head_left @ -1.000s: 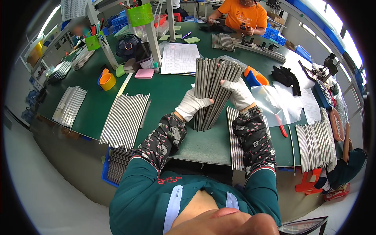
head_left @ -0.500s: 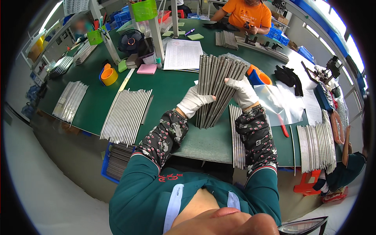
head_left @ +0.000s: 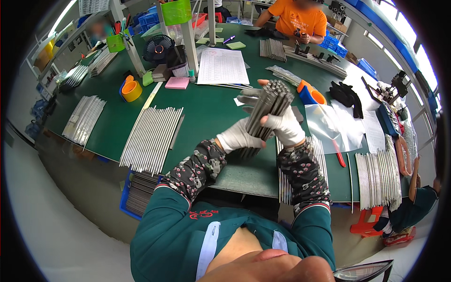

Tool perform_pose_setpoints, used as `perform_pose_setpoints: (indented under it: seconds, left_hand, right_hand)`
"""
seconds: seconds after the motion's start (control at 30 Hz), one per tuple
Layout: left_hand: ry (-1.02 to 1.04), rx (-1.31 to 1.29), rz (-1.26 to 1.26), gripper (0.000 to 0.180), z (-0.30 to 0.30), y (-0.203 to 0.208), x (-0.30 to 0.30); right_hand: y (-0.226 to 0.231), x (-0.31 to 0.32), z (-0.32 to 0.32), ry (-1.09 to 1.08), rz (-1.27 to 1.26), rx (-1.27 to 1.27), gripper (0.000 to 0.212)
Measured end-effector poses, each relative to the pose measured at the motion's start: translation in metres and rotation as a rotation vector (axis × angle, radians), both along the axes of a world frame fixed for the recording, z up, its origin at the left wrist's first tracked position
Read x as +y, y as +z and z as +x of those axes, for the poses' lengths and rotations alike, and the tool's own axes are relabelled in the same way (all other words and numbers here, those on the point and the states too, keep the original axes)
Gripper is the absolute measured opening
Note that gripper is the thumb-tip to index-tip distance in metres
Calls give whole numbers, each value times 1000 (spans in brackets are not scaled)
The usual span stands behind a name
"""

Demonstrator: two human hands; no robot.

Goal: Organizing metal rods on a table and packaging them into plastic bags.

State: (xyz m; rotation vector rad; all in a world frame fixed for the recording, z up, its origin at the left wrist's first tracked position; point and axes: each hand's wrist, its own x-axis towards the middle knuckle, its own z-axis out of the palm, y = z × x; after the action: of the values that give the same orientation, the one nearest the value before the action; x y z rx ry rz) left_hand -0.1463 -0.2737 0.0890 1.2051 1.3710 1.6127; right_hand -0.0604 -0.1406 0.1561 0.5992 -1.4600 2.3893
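Note:
Both hands grip a thick bundle of grey metal rods (head_left: pixel 271 104) above the green table, its upper ends tilted toward me and to the right. My left hand (head_left: pixel 238 135), in a white fingerless glove, wraps the bundle's lower left side; some fingers show behind the rods. My right hand (head_left: pixel 286 126), gloved the same way, closes on the right side with the thumb across the front. Under my right forearm lies a row of rods (head_left: pixel 284 181), partly hidden by the sleeve. Left of my hands a flat row of shiny rods (head_left: pixel 151 138) rests on the table.
More rods lie at the far left (head_left: pixel 84 120) and at the right edge (head_left: pixel 377 178). Beyond my hands are a paper sheet (head_left: pixel 222 66) and an orange tape dispenser (head_left: pixel 312 94). A clear plastic sheet (head_left: pixel 324 124) lies right, with a red-handled tool (head_left: pixel 340 157). A co-worker in orange (head_left: pixel 300 23) sits opposite.
The fanned, upright bundle has been drawn together into a tight round bunch and tipped so its ends face me. My hands have moved closer together around it.

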Motion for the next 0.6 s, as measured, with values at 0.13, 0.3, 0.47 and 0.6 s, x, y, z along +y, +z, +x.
perform_pose_setpoints:
  seconds: [0.13, 0.3, 0.47, 0.6]
  left_hand:
    - [163, 178, 254, 100, 26, 0, 1]
    - [86, 429, 174, 80, 21, 2, -6]
    - [-11, 162, 57, 63, 24, 14, -15]
    - [349, 1079, 10, 63, 17, 2, -46]
  right_hand:
    - [-11, -9, 14, -123, 184, -1, 67]
    - [-5, -20, 27, -106, 166, 55, 71]
    - [-12, -20, 29, -248, 311, 51, 68]
    - [-26, -17, 31, -134, 289, 27, 62]
